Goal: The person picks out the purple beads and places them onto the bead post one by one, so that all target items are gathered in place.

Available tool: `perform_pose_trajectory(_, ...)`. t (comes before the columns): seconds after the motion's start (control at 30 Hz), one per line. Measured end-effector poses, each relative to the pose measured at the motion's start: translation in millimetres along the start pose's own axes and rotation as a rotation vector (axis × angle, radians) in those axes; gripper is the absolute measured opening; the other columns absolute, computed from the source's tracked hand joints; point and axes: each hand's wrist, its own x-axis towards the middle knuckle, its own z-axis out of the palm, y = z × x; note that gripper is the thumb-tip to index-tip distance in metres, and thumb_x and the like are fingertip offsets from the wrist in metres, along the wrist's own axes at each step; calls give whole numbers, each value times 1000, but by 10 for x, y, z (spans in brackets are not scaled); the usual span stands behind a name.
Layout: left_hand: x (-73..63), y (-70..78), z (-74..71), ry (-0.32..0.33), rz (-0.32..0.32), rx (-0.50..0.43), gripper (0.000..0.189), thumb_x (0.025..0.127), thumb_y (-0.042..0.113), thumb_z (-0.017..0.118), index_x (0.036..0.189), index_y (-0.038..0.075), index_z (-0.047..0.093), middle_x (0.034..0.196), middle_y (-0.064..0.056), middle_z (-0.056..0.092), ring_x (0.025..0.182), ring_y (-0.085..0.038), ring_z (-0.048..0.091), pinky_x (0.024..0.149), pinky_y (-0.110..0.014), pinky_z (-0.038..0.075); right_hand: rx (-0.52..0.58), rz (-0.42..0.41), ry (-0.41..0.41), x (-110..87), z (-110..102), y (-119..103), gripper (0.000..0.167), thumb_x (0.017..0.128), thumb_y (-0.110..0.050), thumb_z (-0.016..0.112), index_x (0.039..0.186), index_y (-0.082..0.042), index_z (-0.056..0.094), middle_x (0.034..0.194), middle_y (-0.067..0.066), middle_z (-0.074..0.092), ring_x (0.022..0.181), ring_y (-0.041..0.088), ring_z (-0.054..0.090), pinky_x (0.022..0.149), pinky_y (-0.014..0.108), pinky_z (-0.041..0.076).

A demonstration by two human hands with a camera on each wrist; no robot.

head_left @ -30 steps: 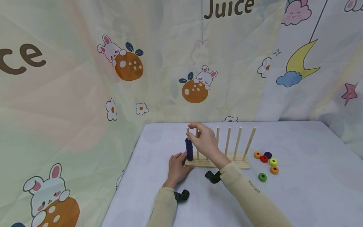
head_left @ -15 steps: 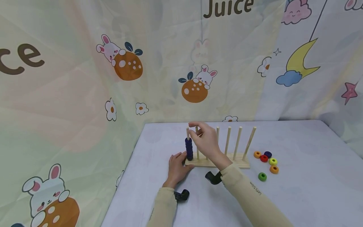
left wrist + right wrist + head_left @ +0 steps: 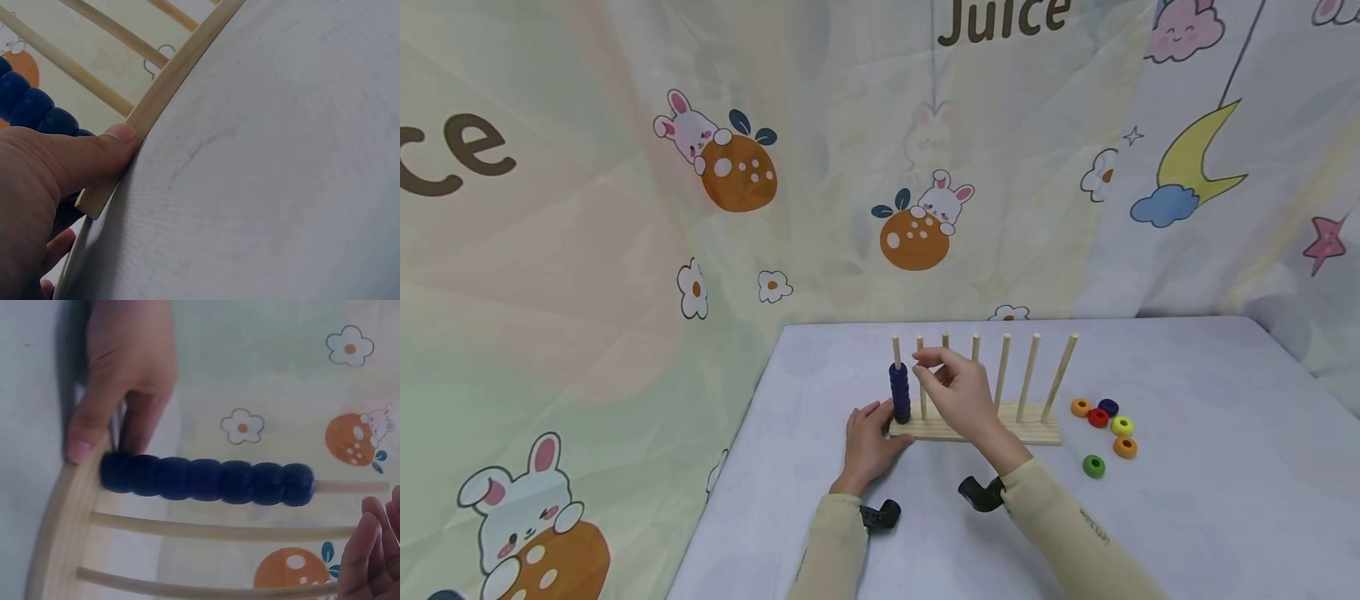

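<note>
A wooden peg rack [image 3: 1037, 430] stands on the white table, with a row of upright pegs. On its leftmost peg sits a stack of dark blue beads [image 3: 899, 392]; the peg's bare tip shows above them. My left hand [image 3: 870, 446] holds the left end of the base, the thumb [image 3: 94, 156] on its front edge and the other fingers behind. In front of the pegs hovers my right hand [image 3: 958, 393], just right of the blue stack. Its fingers [image 3: 361, 550] are loosely bent, and nothing shows between them.
Right of the rack lie loose beads: a red bead [image 3: 1098, 423], a blue bead [image 3: 1108, 412], a yellow bead [image 3: 1122, 432], a green bead [image 3: 1093, 474] and two orange ones. A printed cloth [image 3: 827, 167] hangs behind the table.
My right hand has drawn away from the top of the leftmost peg, moving right and down. The left hand and the rack have stayed in place.
</note>
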Motion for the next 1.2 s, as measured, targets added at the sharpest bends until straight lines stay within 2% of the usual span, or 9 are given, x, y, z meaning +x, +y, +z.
perform_pose_trajectory(0.2, 8, -16, -3, -3, -2, -14, 68, 78, 36, 81, 137, 13, 58, 135, -1, 61, 132, -27, 45, 117, -53, 15, -43, 49, 7, -117, -13, 176, 15, 90, -9, 70, 104, -7, 72, 90, 3, 71, 59, 11, 55, 52, 22, 46)
perform_pose_trajectory(0.4, 1, -13, 2, -1, -4, -15, 68, 78, 35, 81, 138, 13, 57, 135, -1, 61, 132, -27, 45, 118, -52, 15, -62, 113, 12, -231, -65, 330, 14, 90, -10, 69, 104, -11, 72, 91, 1, 70, 60, 11, 57, 49, 23, 48)
perform_pose_trajectory(0.8, -8, 0, -13, 5, 3, -11, 68, 78, 34, 82, 136, 8, 58, 135, -4, 61, 131, -28, 45, 117, -54, 16, -101, 153, 11, -435, -173, 532, 14, 88, -9, 72, 102, -8, 72, 90, 2, 70, 60, 12, 57, 48, 23, 47)
perform_pose_trajectory(1.0, -9, -21, -1, 9, 18, -11, 68, 78, 33, 82, 136, 8, 58, 135, -4, 61, 131, -28, 46, 116, -54, 16, -112, 152, 46, -536, -265, 619, 14, 87, -9, 73, 101, -11, 72, 89, 2, 70, 60, 9, 58, 48, 23, 47)
perform_pose_trajectory(1.2, -14, -24, 3, 7, 17, -6, 68, 78, 33, 82, 136, 7, 58, 135, -5, 60, 131, -28, 46, 116, -54, 16, -109, 191, 70, -610, -363, 715, 14, 87, -8, 73, 101, -10, 72, 90, 3, 70, 58, 9, 56, 45, 22, 45)
